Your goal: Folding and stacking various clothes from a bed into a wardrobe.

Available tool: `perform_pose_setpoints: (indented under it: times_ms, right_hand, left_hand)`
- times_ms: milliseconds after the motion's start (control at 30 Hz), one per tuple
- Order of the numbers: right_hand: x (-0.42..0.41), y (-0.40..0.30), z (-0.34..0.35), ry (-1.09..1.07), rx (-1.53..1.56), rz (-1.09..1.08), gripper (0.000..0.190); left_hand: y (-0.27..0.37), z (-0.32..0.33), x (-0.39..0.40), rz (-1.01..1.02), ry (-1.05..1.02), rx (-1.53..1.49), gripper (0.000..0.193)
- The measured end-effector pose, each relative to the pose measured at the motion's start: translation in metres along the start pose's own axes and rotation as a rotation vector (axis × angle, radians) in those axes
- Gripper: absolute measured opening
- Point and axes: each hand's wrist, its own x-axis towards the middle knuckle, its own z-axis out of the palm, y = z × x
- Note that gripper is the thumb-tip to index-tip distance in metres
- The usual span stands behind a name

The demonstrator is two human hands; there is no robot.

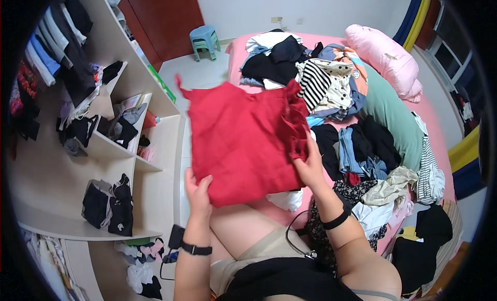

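A red fabric garment [244, 142] is spread between my two hands, above my lap. My left hand [200, 190] grips its lower left corner, thumb on top. My right hand [310, 165] holds its right edge, where the cloth is gathered and ruffled. A thin red strap or tie sticks out from the garment's upper left corner. Beyond it, on the pink bed, lies a heap of clothes with a black-and-white striped piece [314, 81] and a cream dotted piece [337, 81]. White cloth [287, 200] shows just under the garment's lower edge.
Open wardrobe shelves [171, 142] stand at left, with hanging clothes [50, 44] and folded dark clothes [108, 208]. On the bed at right are jeans [347, 153], a green pillow or bedding [396, 118] and a pink bundle [384, 60]. Stacked stools [204, 41] stand near the door.
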Motion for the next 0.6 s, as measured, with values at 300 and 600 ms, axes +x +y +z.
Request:
perform_pose_setpoints:
  times_ms: [300, 600]
  right_hand:
    - [-0.028, 0.062, -0.021, 0.014, -0.801, 0.034, 0.093]
    - [-0.034, 0.135, 0.086, -0.497, -0.687, -0.074, 0.063]
  left_hand:
    - [-0.115, 0.022, -0.007, 0.155, -0.295, 1.416, 0.078]
    - [-0.169, 0.005, 0.004, 0.027, -0.63, 1.616, 0.072]
